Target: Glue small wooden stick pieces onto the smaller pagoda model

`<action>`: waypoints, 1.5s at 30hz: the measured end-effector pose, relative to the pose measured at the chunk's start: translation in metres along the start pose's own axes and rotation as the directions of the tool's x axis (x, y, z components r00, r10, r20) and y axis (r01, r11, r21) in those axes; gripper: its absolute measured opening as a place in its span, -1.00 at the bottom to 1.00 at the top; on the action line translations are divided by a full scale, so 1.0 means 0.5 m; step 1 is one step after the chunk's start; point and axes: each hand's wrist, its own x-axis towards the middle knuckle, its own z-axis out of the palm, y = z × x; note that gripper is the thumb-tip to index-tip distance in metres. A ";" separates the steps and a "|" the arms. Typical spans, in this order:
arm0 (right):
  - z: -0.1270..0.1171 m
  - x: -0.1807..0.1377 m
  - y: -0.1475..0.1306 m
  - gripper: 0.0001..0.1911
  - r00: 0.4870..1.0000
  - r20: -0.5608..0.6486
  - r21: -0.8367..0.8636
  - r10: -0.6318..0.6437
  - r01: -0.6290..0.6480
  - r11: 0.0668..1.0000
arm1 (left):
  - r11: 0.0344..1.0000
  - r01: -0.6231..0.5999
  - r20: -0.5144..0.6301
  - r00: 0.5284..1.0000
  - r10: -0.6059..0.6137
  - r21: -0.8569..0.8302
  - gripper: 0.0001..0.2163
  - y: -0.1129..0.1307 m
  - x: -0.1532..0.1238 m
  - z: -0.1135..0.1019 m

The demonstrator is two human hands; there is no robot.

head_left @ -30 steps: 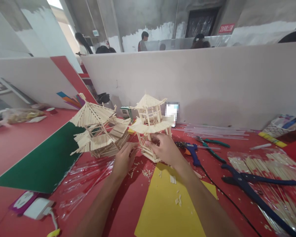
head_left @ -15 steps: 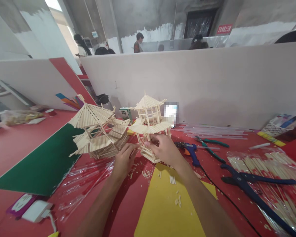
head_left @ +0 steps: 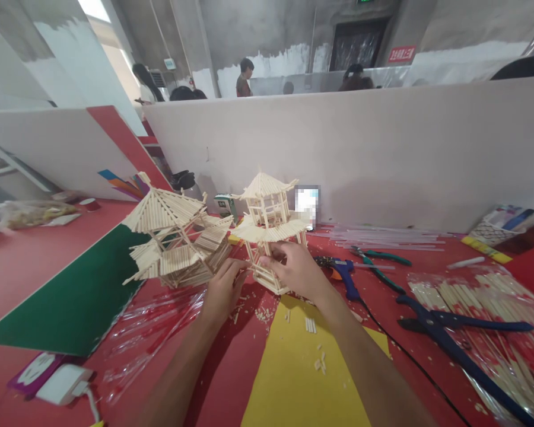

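A small two-tier pavilion model (head_left: 270, 222) made of thin wooden sticks stands on the red table. My right hand (head_left: 299, 271) grips its lower storey from the right side. My left hand (head_left: 223, 289) rests at its base on the left, fingertips touching the lower frame. A larger stick pavilion (head_left: 173, 237) lies tilted just left of my left hand, partly on a green sheet (head_left: 71, 296).
A yellow sheet (head_left: 298, 373) with stick offcuts lies in front. On the right are a blue glue gun (head_left: 345, 273), green pliers (head_left: 382, 267), large blue cutters (head_left: 454, 338) and bagged sticks (head_left: 485, 314). A white charger (head_left: 62, 382) sits front left. A partition wall (head_left: 382, 154) stands behind; people are beyond it.
Hardly anything has moved. Both hands stay on the small pavilion; the view has shifted slightly.
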 end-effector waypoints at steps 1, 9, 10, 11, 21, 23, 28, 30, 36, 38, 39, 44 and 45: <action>0.000 0.000 -0.001 -0.80 1.000 0.000 -0.003 0.000 0.000 1.000 | 1.000 -0.009 -0.001 1.000 0.009 0.006 -0.84 0.000 0.001 0.000; 0.001 0.001 0.003 -0.81 1.000 0.006 0.000 -0.007 0.007 1.000 | 1.000 -0.008 0.000 1.000 0.008 0.017 -0.87 -0.003 0.001 0.000; 0.001 0.001 0.004 -0.81 1.000 0.008 0.000 -0.006 0.006 1.000 | 1.000 -0.010 0.002 1.000 0.010 0.015 -0.88 -0.003 0.001 0.000; 0.000 0.001 0.004 -0.81 1.000 0.008 0.001 -0.008 0.008 1.000 | 1.000 -0.014 0.006 1.000 0.014 0.015 -0.88 -0.003 0.002 0.000; -0.001 0.000 0.003 -0.81 0.999 0.008 -0.002 -0.032 0.032 0.999 | 0.998 -0.029 0.051 0.998 0.027 0.049 -0.89 -0.003 0.002 -0.002; -0.003 -0.001 0.002 -0.80 1.000 0.013 -0.006 -0.026 0.026 1.000 | 0.998 -0.026 0.053 0.998 0.023 0.057 -0.88 -0.003 0.002 -0.002; -0.006 -0.001 0.000 -0.81 1.000 0.023 0.000 -0.017 0.017 1.000 | 0.998 -0.023 0.046 0.999 0.021 0.061 -0.88 0.000 0.002 -0.002; -0.005 -0.001 0.000 -0.81 1.000 0.019 0.003 -0.018 0.018 1.000 | 0.998 -0.025 0.048 0.999 0.022 0.061 -0.88 0.000 0.001 -0.002; -0.006 0.000 0.004 -0.81 1.000 0.009 0.002 -0.030 0.030 1.000 | 0.998 -0.017 0.046 0.999 0.014 0.060 -0.89 -0.005 -0.002 -0.001; -0.006 0.000 0.004 -0.80 1.000 0.005 0.000 -0.029 0.029 1.000 | 0.998 -0.022 0.044 0.999 0.019 0.063 -0.89 -0.005 -0.002 -0.002; -0.006 0.000 0.004 -0.80 1.000 0.005 0.005 -0.028 0.028 1.000 | 0.997 -0.024 0.042 0.999 0.021 0.068 -0.89 -0.004 -0.002 -0.002; -0.007 -0.001 0.002 -0.79 1.000 0.027 0.048 -0.007 0.005 0.999 | 0.997 -0.014 0.029 1.000 0.012 0.077 -0.88 0.002 -0.002 -0.003; -0.007 -0.001 0.001 -0.78 1.000 0.029 0.047 -0.002 0.001 0.999 | 0.997 -0.010 0.030 1.000 0.008 0.075 -0.89 0.002 -0.002 -0.003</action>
